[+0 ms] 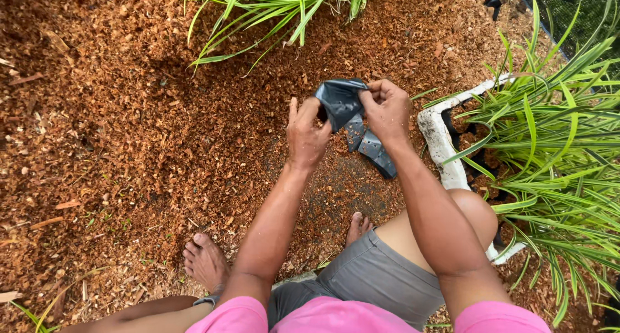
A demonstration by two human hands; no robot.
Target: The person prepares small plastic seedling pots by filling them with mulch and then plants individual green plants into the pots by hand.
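— Head view, looking straight down: what has the person got there?

— A black plastic grow bag point(349, 117), limp and crumpled, held up over the brown coconut-husk mulch point(129, 126). The right hand point(386, 108) has its fingers closed, pinching the bag's upper edge. The left hand point(306, 134) pinches the opposite edge, one finger sticking up loose.

— Would it be awkward to handle?

— I'd judge it very light and floppy, thin film that folds on itself and may be a bit slick. The rim is the sensible place to grip, as both hands do, pulling the mouth apart.

— And around them?

— A white tray point(440, 142) of striped green plants point(555, 146) just to the right, another plant point(278, 4) ahead, bare feet point(205, 261) on the mulch.
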